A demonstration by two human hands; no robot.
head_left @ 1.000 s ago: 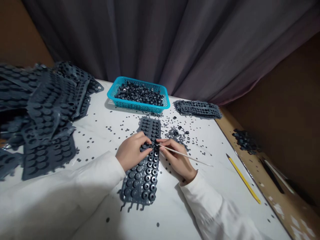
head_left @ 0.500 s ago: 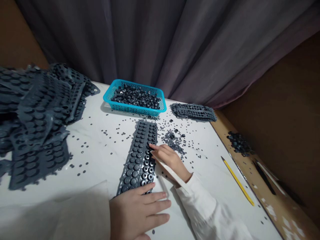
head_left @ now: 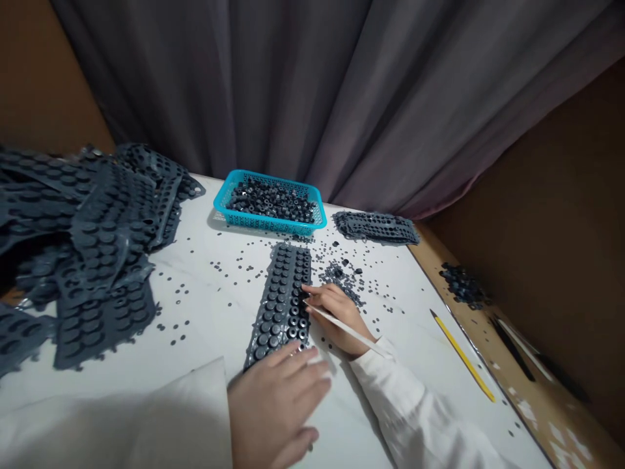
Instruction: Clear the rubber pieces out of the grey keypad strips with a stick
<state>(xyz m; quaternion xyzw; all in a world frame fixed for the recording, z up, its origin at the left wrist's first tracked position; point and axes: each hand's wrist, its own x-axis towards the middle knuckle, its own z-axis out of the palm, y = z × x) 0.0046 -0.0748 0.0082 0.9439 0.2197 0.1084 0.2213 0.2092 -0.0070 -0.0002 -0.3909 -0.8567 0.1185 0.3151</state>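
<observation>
Your left hand (head_left: 278, 404) has slid onto the near end of the dark-grey studded rubber strip (head_left: 283, 293), fingers spread. Your right hand (head_left: 334, 309) pinches a thin white stick (head_left: 356, 333) beside it. Past scattered black bits (head_left: 342, 273), a turquoise plastic basket (head_left: 266, 223) sits at the white table's (head_left: 205, 319) far edge.

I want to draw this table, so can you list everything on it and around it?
table: one, white
rubber strip: one, dark grey, middle
stick: one, thin, white, slanting right of the rubber strip
basket: one, blue, far middle
black rings: many, in the basket
sheet pile: many, dark grey, left
small sheet stack: one, dark grey, right of the basket
loose bits: many, dark, scattered
pencil: one, yellow, right edge
curtain: one, grey, behind
left grip: flat at the rubber strip's near end
right grip: pinching the stick
</observation>
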